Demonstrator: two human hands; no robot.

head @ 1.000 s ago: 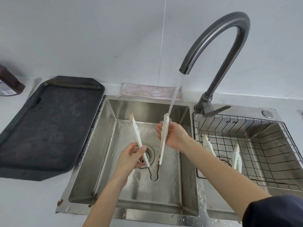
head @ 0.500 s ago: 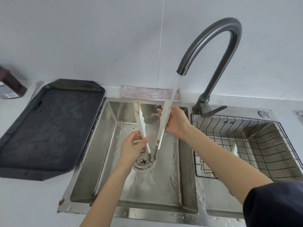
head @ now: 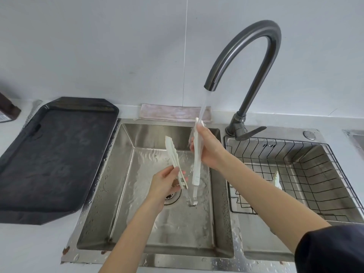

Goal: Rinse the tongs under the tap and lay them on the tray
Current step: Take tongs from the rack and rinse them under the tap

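Note:
White tongs [head: 196,164] with a metal hinge hang spread open over the left sink basin [head: 122,174], tips up. My left hand [head: 166,180] grips the left arm low down, near the hinge. My right hand [head: 206,148] holds the right arm high up, its tip in the stream from the dark curved tap [head: 244,62]. Water runs down that arm past the drain [head: 172,196]. The black tray [head: 49,154] lies on the counter left of the sink, with nothing on it.
A wire basket [head: 315,174] sits in the right basin, with another white utensil [head: 276,179] partly hidden behind my right forearm. A pink cloth [head: 171,113] lies behind the sink. A dark bottle [head: 7,109] stands at the far left edge.
Both hands have lifted the tongs toward the spout. My right hand has slid up the right arm, so its tip now meets the stream. The tongs' arms stay spread apart.

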